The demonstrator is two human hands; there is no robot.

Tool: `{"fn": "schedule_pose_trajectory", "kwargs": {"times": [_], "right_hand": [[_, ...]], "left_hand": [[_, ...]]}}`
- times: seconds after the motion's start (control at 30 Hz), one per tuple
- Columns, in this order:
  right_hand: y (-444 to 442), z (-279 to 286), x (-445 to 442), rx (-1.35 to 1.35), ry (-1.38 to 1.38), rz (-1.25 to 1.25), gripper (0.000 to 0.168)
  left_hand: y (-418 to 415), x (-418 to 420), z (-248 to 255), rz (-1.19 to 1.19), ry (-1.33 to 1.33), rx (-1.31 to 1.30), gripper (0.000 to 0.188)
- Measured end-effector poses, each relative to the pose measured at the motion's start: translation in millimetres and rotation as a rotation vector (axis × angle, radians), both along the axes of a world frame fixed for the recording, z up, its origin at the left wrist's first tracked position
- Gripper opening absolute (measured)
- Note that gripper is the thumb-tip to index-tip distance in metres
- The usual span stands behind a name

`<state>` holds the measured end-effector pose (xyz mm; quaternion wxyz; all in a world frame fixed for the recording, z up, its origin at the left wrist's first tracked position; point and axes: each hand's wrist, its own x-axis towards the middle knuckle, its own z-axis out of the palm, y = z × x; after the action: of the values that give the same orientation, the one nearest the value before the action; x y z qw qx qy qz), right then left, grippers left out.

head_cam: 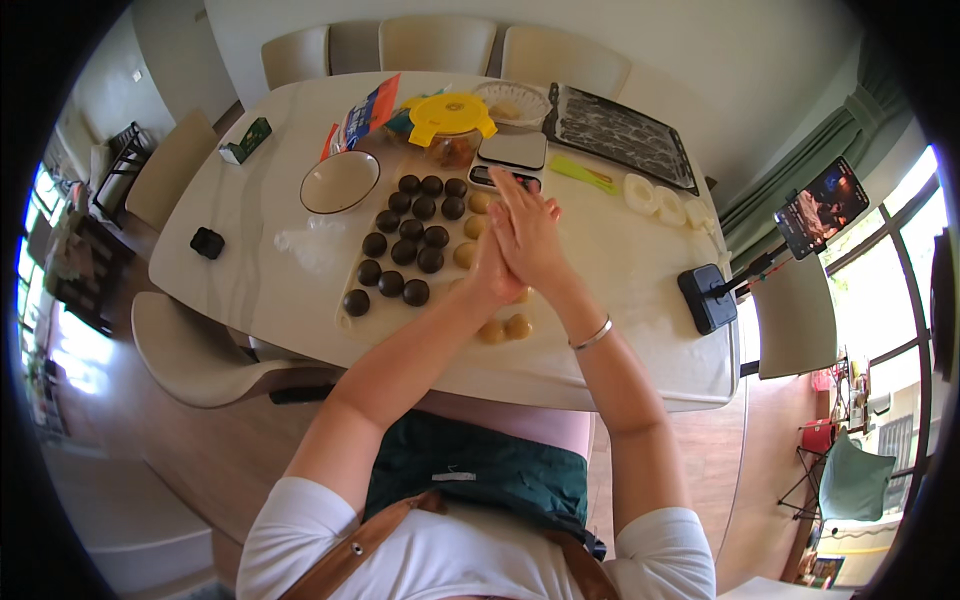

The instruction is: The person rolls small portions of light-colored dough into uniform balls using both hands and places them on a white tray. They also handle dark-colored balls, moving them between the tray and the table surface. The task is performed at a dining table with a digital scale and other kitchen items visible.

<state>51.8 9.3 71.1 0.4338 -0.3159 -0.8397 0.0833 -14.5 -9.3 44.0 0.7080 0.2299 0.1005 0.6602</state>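
Above the table, my left hand (493,259) and my right hand (531,236) are pressed palm to palm; whether something lies between the palms is hidden. Below and left of them, rows of dark brown balls (403,252) rest on a pale board (351,281). Yellowish dough balls (475,226) sit in a column beside the dark ones, partly covered by my hands. Two more yellowish balls (517,326) lie nearer the table's front edge. Just beyond my fingers is a digital kitchen scale (513,150).
Farther back stand a white bowl (340,182), a container with a yellow lid (450,116), a clear plastic bowl (511,103) and a black baking tray (622,135). A green spatula (581,174), white molds (640,193) and a phone on a stand (821,210) are at right.
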Motion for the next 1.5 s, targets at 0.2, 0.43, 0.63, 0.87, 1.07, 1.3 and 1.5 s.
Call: {"fn": "schedule_pose_trajectory", "kwargs": {"times": [0.2,0.43,0.63,0.87,1.07,1.3,1.5], "right_hand": [[-10,-6,3,0.165,-0.050,0.069,0.032],[-21,-15,-2,-0.226,0.353,0.156,0.026],[-13,-12,14,-0.753,0.866,0.320,0.046],[-3,-8,30,-0.065,0.262,-0.035,0.039],[-23,-6,23,0.073,0.079,0.096,0.037],[-17,7,32,0.103,0.293,0.183,0.032],[-20,3,34,0.066,0.224,0.091,0.035]], "left_hand": [[3,-21,-2,0.010,-0.175,-0.020,0.072],[-13,-10,18,0.091,-0.227,-0.187,0.078],[-14,-16,28,0.057,-0.319,-0.184,0.075],[-12,-1,10,-0.201,-0.138,-0.228,0.063],[1,-12,14,0.018,-0.174,-0.194,0.050],[52,-51,-64,-0.649,-0.400,0.550,0.048],[4,-8,-2,0.042,0.136,-0.229,0.043]]}}
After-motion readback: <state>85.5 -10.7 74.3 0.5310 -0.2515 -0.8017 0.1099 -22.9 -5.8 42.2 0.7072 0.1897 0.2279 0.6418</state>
